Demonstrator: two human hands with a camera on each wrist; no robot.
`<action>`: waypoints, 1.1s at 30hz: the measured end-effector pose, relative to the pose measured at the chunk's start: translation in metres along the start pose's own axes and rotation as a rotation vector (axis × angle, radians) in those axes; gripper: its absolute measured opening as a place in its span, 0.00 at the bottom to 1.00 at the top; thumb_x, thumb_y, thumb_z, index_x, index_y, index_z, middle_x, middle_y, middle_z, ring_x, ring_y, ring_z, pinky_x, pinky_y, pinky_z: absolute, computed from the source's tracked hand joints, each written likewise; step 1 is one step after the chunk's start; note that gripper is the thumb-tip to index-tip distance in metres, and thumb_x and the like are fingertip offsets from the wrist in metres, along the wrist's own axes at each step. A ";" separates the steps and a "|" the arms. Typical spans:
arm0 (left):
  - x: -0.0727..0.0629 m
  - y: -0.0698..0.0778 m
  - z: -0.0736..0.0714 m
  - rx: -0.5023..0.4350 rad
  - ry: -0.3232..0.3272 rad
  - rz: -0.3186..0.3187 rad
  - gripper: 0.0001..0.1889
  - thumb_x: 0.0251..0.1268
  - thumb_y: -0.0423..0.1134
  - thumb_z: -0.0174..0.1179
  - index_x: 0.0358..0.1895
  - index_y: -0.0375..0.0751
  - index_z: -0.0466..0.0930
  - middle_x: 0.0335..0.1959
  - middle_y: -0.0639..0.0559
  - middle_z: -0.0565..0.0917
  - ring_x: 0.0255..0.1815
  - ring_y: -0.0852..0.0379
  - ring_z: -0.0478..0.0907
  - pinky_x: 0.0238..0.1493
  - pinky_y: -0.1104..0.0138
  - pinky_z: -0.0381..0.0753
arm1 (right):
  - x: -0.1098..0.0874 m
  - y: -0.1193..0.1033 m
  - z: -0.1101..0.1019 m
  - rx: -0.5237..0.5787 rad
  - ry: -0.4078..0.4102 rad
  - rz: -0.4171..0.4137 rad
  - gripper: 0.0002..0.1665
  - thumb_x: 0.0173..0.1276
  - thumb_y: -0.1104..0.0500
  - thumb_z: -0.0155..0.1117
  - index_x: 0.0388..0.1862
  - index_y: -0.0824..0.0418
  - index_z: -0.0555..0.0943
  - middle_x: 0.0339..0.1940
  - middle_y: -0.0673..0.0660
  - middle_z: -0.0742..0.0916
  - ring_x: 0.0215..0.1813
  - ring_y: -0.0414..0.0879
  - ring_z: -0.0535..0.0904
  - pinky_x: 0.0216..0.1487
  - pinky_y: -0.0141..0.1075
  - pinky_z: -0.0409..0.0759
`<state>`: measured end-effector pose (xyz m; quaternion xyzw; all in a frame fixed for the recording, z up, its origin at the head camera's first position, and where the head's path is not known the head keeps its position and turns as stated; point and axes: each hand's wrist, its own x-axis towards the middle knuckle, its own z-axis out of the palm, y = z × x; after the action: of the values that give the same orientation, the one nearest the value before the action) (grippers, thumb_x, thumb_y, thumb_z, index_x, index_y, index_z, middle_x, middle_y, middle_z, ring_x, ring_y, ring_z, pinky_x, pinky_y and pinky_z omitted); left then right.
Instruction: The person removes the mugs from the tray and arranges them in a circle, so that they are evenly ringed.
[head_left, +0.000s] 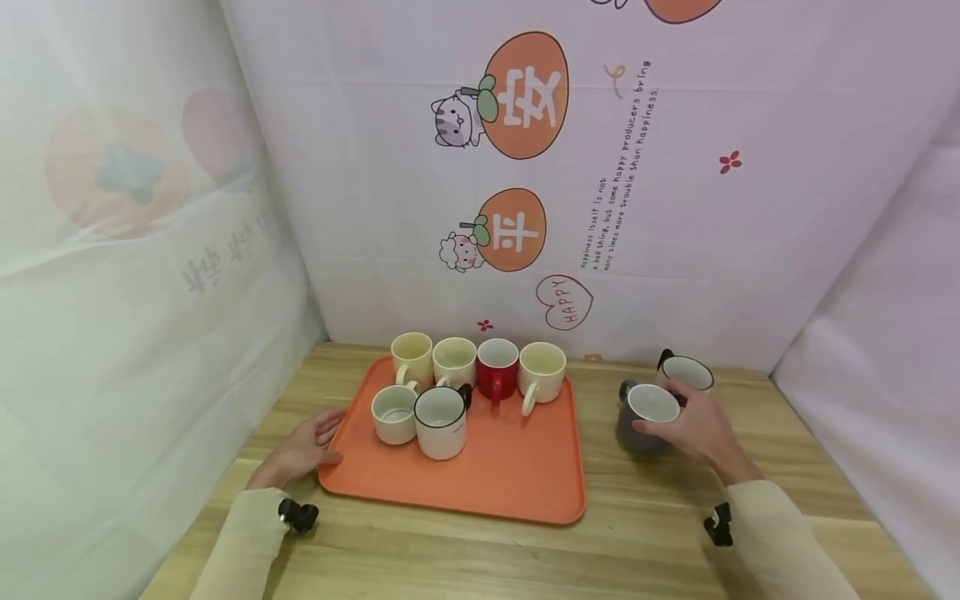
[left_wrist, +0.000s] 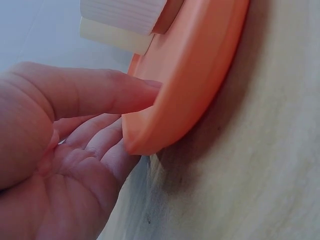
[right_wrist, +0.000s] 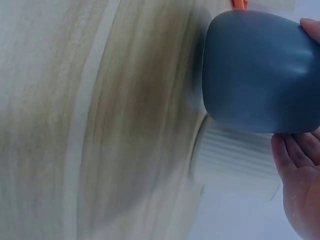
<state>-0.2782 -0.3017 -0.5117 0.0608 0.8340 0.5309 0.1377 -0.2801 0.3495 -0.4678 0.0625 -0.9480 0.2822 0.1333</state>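
Observation:
My right hand [head_left: 693, 425] grips a dark grey mug [head_left: 637, 433] near its rim, thumb on one side and fingers on the other. In the right wrist view the same mug [right_wrist: 260, 75] looks blue-grey; whether its base touches the table I cannot tell. Just behind it stands a white mug with a black rim [head_left: 697, 372], ribbed in the right wrist view. At the left edge of the orange tray [head_left: 517, 475], my left hand [head_left: 303, 446] pinches the rim. Its thumb [left_wrist: 115, 92] lies over the rim and the other fingers are against the outer side, partly hidden.
On the tray stand a pale yellow mug [head_left: 412, 350], a cream mug [head_left: 455, 354], a red mug [head_left: 497, 375], another cream mug [head_left: 543, 375], a small white cup [head_left: 393, 421] and a black-rimmed white mug [head_left: 441, 437]. A printed cloth [head_left: 675, 250] hangs behind the wooden table [head_left: 450, 554].

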 end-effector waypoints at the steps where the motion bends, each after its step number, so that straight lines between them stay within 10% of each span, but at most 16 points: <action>1: 0.000 0.001 0.000 -0.003 -0.001 0.000 0.47 0.62 0.19 0.64 0.84 0.27 0.50 0.85 0.28 0.54 0.85 0.30 0.55 0.77 0.47 0.69 | 0.001 0.001 0.002 -0.008 0.005 0.004 0.43 0.48 0.36 0.87 0.55 0.59 0.81 0.45 0.63 0.90 0.44 0.53 0.83 0.40 0.39 0.76; 16: 0.001 0.004 0.000 -0.022 -0.033 0.035 0.48 0.62 0.18 0.63 0.84 0.26 0.47 0.85 0.26 0.53 0.85 0.29 0.52 0.76 0.49 0.71 | 0.001 0.004 0.013 0.008 0.074 0.033 0.48 0.50 0.35 0.86 0.59 0.65 0.83 0.49 0.66 0.91 0.48 0.57 0.86 0.45 0.43 0.80; 23: 0.000 0.004 -0.002 -0.034 -0.037 0.044 0.48 0.62 0.19 0.63 0.84 0.26 0.47 0.84 0.25 0.52 0.85 0.28 0.52 0.76 0.52 0.72 | -0.009 0.000 0.010 -0.046 0.175 0.127 0.39 0.47 0.34 0.86 0.38 0.65 0.86 0.34 0.60 0.91 0.35 0.48 0.84 0.35 0.37 0.74; 33: 0.001 0.001 -0.002 0.008 -0.003 0.009 0.47 0.62 0.19 0.64 0.83 0.26 0.50 0.85 0.27 0.54 0.85 0.30 0.54 0.77 0.50 0.69 | -0.013 0.002 0.012 -0.055 0.216 0.134 0.37 0.50 0.36 0.85 0.41 0.67 0.88 0.37 0.63 0.93 0.41 0.57 0.89 0.46 0.52 0.79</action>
<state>-0.2794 -0.3026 -0.5102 0.0661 0.8355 0.5282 0.1364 -0.2712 0.3450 -0.4826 -0.0352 -0.9376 0.2695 0.2170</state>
